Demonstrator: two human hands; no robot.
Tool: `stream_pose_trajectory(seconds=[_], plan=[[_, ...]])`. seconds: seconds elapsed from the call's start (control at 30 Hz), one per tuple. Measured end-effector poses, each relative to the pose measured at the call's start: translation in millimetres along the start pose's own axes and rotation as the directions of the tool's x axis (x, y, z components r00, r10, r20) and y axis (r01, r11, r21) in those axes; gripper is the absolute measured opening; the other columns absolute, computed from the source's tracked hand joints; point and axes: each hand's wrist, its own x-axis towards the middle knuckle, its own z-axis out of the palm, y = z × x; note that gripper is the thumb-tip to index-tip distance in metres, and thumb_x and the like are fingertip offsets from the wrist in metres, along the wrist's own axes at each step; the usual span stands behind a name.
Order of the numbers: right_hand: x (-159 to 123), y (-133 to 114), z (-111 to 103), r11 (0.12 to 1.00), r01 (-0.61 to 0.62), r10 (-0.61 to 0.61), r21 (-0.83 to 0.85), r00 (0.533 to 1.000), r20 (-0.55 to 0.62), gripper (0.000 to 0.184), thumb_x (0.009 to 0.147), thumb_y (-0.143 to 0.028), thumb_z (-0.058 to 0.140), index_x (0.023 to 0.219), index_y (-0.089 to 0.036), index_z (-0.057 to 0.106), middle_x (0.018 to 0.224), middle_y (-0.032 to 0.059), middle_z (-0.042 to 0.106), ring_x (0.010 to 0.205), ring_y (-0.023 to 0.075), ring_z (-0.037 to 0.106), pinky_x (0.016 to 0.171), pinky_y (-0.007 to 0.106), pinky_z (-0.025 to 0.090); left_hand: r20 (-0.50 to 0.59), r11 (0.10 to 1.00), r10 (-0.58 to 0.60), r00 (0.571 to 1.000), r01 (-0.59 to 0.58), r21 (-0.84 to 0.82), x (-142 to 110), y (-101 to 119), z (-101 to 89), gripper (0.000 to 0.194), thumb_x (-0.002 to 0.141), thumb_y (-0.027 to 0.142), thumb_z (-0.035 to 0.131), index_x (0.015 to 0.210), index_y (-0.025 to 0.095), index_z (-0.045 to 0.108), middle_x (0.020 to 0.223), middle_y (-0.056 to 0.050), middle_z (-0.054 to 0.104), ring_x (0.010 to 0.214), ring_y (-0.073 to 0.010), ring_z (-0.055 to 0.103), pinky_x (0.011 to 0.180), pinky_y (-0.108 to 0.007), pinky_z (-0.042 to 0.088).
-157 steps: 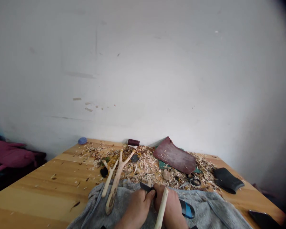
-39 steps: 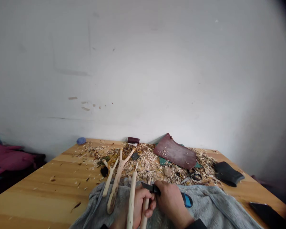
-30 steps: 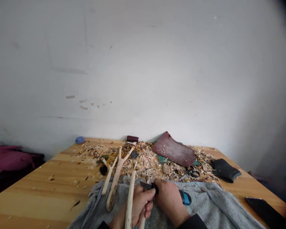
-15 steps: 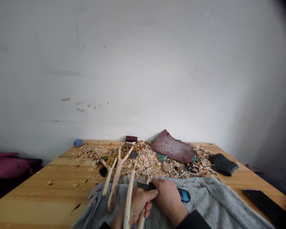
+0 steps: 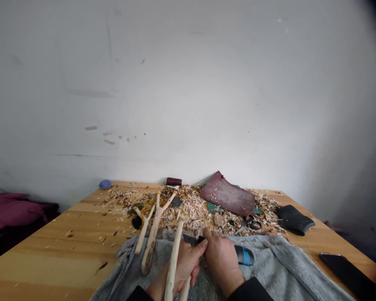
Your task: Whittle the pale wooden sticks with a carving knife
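Note:
My left hand (image 5: 187, 262) is closed around a pale peeled wooden stick (image 5: 174, 261). A second pale length comes out below its fingers; whether the two join is out of frame. My right hand (image 5: 222, 257) grips a knife (image 5: 245, 255) by its black and blue handle. Its dark blade (image 5: 191, 239) points left, just above my left hand, with my left thumb against the right hand near the blade's base. The cutting edge's contact with the wood is hidden. Two peeled forked sticks, a larger one (image 5: 154, 232) and a smaller one (image 5: 141, 237), lie left of my hands.
Grey cloth (image 5: 288, 259) covers the table's (image 5: 59, 251) near edge. Wood shavings (image 5: 191, 205) spread behind it, around maroon leather (image 5: 227, 194), scissors (image 5: 253, 225) and a thread spool (image 5: 174, 181). A black folded piece (image 5: 296, 219) and a phone (image 5: 347, 271) lie right.
My right hand and the knife have shifted slightly right and down. The wood tip that showed beyond the blade is now hidden. The whole view has shifted a little.

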Motion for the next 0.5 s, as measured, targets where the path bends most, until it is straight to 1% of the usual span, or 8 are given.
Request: stream_pose_trajectory(seconds=[0.07,0.13,0.23,0.3,0.4,0.43,0.5], plan=[[0,0,4,0.999,0.015,-0.016,-0.033,0.999,-0.028,0.03,0.09,-0.007,0.043,0.106,-0.02,0.064,0.094,0.0093,0.072,0.088,0.0229,0.071,0.072,0.029,0.045,-0.027,0.997,-0.006,1.0,0.008,0.074,-1,0,-0.6,0.072,0.08,0.071,0.055,0.032,0.023,0.032,0.028,0.004,0.029,0.024,-0.0076,0.03,0.032,-0.024,0.018],[1,1,8,0.998,0.026,-0.03,-0.061,0.998,-0.053,0.034,0.091,-0.006,0.041,0.113,-0.02,0.063,0.095,0.0097,0.072,0.09,0.0238,0.07,0.074,0.03,0.046,-0.052,0.995,-0.029,0.998,0.034,0.094,-2,1,-1.5,0.072,0.082,0.07,0.054,0.032,0.024,0.032,0.028,0.003,0.03,0.024,-0.0086,0.031,0.032,-0.024,0.021],[0,-1,13,0.996,0.04,-0.046,-0.083,0.996,-0.08,0.039,0.092,-0.006,0.04,0.121,-0.021,0.062,0.096,0.0092,0.071,0.091,0.0241,0.07,0.076,0.032,0.046,-0.082,0.995,-0.068,0.994,0.073,0.064,-1,2,-2.0,0.072,0.08,0.071,0.055,0.031,0.025,0.03,0.028,0.003,0.03,0.025,-0.0088,0.03,0.032,-0.026,0.022],[-1,-4,16,0.995,0.044,-0.051,-0.085,0.995,-0.086,0.039,0.093,-0.006,0.04,0.121,-0.023,0.062,0.096,0.0086,0.071,0.091,0.0232,0.069,0.077,0.031,0.046,-0.087,0.997,-0.075,0.993,0.077,0.022,1,2,-1.6,0.073,0.077,0.075,0.056,0.031,0.025,0.031,0.029,0.003,0.029,0.024,-0.0083,0.029,0.031,-0.026,0.021],[2,-4,17,0.996,0.046,-0.053,-0.078,0.994,-0.097,0.039,0.092,-0.007,0.042,0.122,-0.023,0.062,0.097,0.0085,0.072,0.092,0.0222,0.069,0.078,0.03,0.046,-0.055,0.998,-0.041,0.998,0.039,-0.038,4,1,-0.3,0.074,0.07,0.082,0.055,0.031,0.024,0.031,0.027,0.004,0.028,0.023,-0.0076,0.028,0.03,-0.024,0.02],[4,0,17,0.996,0.052,-0.059,-0.071,0.993,-0.105,0.039,0.092,-0.006,0.042,0.121,-0.023,0.062,0.098,0.0084,0.072,0.093,0.0219,0.069,0.078,0.029,0.045,-0.036,0.998,-0.027,0.999,0.025,-0.053,4,2,0.2,0.074,0.068,0.084,0.056,0.032,0.025,0.031,0.026,0.004,0.028,0.023,-0.0074,0.028,0.03,-0.024,0.019],[12,15,13,0.999,0.015,-0.02,-0.046,0.993,-0.114,0.039,0.091,-0.005,0.04,0.117,-0.023,0.064,0.097,0.0082,0.073,0.09,0.0211,0.07,0.074,0.028,0.045,0.011,0.996,0.002,1.0,-0.001,-0.093,1,4,0.8,0.071,0.066,0.083,0.059,0.036,0.025,0.032,0.026,0.005,0.027,0.022,-0.0072,0.027,0.03,-0.024,0.017]])
